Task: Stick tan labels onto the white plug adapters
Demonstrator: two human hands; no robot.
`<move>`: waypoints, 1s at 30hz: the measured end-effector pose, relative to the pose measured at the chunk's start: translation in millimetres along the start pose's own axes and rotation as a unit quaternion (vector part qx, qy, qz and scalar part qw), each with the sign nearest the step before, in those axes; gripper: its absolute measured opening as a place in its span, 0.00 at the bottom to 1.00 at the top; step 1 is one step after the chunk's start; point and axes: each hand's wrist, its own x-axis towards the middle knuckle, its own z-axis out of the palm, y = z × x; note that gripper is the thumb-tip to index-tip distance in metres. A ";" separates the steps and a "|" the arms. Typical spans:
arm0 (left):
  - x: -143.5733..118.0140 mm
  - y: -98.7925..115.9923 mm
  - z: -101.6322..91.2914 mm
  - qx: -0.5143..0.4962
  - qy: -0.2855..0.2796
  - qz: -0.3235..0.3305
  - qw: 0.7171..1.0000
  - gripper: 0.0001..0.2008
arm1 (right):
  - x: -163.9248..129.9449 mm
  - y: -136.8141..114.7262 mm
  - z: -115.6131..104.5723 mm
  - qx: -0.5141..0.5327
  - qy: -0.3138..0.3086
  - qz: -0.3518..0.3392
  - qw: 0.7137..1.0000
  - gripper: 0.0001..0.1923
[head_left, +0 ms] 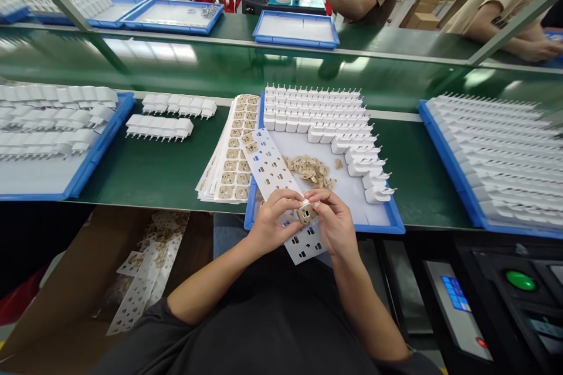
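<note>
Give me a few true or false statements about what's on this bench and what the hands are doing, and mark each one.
1. Both hands hold one small white plug. True: left hand and right hand meet on the plug.
2. The punched label sheet lies under the hands. True.
3. The middle tray is red. False: it is blue.
4. The label stack lies right of that tray. False: left of it.
5. The console button is green. True.

Glossy white plastic is seen on the plugs [323, 117], and blue plastic on the tray [398, 224]. The sticker sheet [272, 170] looks like matt paper; smooth green sheen is shown by the belt [153, 167].
</note>
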 end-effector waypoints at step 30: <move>-1.2 1.4 0.7 -0.035 0.017 -0.062 0.997 0.17 | 8.7 -26.4 -14.1 -0.294 -0.074 -0.249 0.920 0.06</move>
